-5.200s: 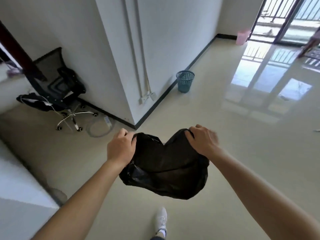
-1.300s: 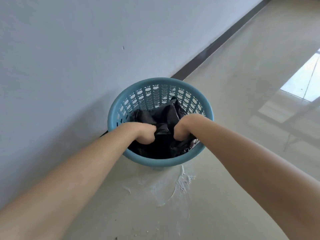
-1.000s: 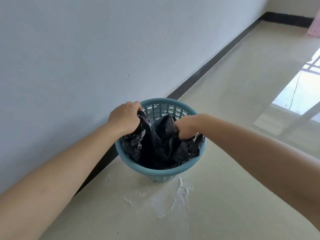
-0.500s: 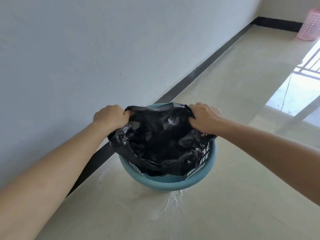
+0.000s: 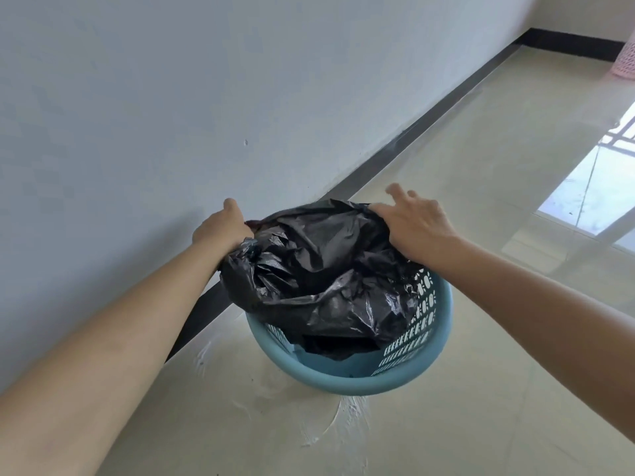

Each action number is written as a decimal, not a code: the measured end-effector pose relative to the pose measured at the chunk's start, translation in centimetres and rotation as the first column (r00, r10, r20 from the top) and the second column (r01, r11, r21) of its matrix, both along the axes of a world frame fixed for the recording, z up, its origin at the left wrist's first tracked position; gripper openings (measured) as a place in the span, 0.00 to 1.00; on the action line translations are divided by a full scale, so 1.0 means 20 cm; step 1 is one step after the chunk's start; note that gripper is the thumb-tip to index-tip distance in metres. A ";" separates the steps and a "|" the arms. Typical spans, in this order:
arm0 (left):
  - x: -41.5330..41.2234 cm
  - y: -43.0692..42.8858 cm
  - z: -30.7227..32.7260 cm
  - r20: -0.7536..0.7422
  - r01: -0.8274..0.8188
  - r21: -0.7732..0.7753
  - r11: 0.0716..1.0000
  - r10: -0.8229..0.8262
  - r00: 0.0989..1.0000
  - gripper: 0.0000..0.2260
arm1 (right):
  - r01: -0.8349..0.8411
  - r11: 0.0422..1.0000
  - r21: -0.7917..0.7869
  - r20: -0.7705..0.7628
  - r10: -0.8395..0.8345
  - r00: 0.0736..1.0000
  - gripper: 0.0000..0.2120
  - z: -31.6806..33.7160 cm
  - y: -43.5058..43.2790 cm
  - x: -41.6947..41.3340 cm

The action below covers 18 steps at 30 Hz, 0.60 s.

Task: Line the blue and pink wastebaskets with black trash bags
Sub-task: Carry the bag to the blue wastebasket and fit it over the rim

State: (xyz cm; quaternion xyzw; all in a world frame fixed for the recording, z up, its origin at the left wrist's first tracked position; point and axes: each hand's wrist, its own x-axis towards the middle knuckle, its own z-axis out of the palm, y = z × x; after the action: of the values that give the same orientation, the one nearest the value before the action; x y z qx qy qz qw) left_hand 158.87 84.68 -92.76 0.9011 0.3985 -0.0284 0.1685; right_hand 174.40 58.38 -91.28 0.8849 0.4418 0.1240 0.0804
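The blue wastebasket (image 5: pixel 350 379) stands on the floor against the wall, its near rim bare. A black trash bag (image 5: pixel 330 269) sits crumpled in it, its mouth pulled over the far rim. My left hand (image 5: pixel 221 228) grips the bag's edge at the far left of the rim. My right hand (image 5: pixel 412 221) presses the bag's edge at the far right of the rim, fingers spread forward. The pink wastebasket (image 5: pixel 625 61) stands far off at the top right, cut by the frame edge.
A white wall (image 5: pixel 171 97) with a black baseboard (image 5: pixel 395 149) runs along the left. The pale glossy floor (image 5: pixel 498 166) stretches to the right. White smears (image 5: pixel 326 424) mark the floor just in front of the blue basket.
Both hands have carried the bag's edge farther outward and back over the far rim. My right hand's fingers have spread. The view has shifted so more of the near rim shows.
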 end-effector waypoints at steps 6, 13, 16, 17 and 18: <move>0.03 0.00 0.00 -0.043 0.103 0.171 0.980 -0.097 0.994 0.11 | 0.074 0.996 0.040 -0.126 -0.068 0.990 0.15 -0.03 0.05 0.08; 0.06 -0.22 -0.05 0.146 0.426 0.223 0.877 -0.462 0.875 0.22 | 0.065 0.992 0.104 -0.194 -0.044 0.980 0.18 -0.09 0.04 0.07; 0.03 -0.22 -0.13 0.170 0.351 0.083 0.933 -0.360 0.917 0.26 | 0.135 0.980 0.148 -0.294 -0.087 0.952 0.17 -0.10 0.00 0.10; 0.03 -0.22 -0.14 0.223 0.326 0.061 0.943 -0.331 0.917 0.25 | 0.206 0.964 0.168 -0.370 -0.132 0.920 0.17 -0.10 -0.02 0.11; 0.04 -0.21 -0.14 0.256 0.311 0.046 0.949 -0.312 0.915 0.25 | 0.296 0.936 0.192 -0.475 -0.176 0.863 0.16 -0.09 -0.04 0.12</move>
State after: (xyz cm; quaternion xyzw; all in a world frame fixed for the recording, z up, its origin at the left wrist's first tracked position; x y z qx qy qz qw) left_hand 159.58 80.49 -95.58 0.9492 0.2243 0.0644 0.2109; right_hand 176.79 57.67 -93.18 0.9398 0.3156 -0.0384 -0.1254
